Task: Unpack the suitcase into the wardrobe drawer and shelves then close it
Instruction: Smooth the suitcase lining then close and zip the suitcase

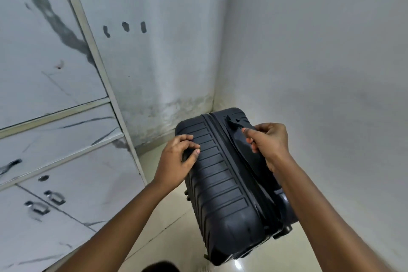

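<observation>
Suitcase (223, 185) first: dark, ribbed shell, standing on the floor (167, 223) in the corner, just right of the wardrobe (55, 139), and it looks zipped up along the seam (229, 161) that runs down its top side. My left hand (178, 157) sits on the ribbed panel, fingers curled with the tips bearing down on the shell; it braces the case and has nothing inside the grip. My right hand (269, 146) is over on the far side of the seam, fingers curled around what looks like the dark handle strap or a fold of the zip flap; I can't tell which, but it does have hold of something there.

So I reckon this is the very start, getting the case into position and opened. Nothing is out of it, and the wardrobe beside me is shut too: flat pale doors, two metal pulls (44, 203) low down, panels all closed.

Next move, as I judge it: lay the case flat or steady it, find the zip puller and run it round the seam. That wants the left hand pressing firmly so the shell doesn't roll on its wheels, and the right pinching something small. The wall (309, 73) is close on the right, so there's little room to swing the lid that way; I'd likely need to drag the case clear of the corner first.
</observation>
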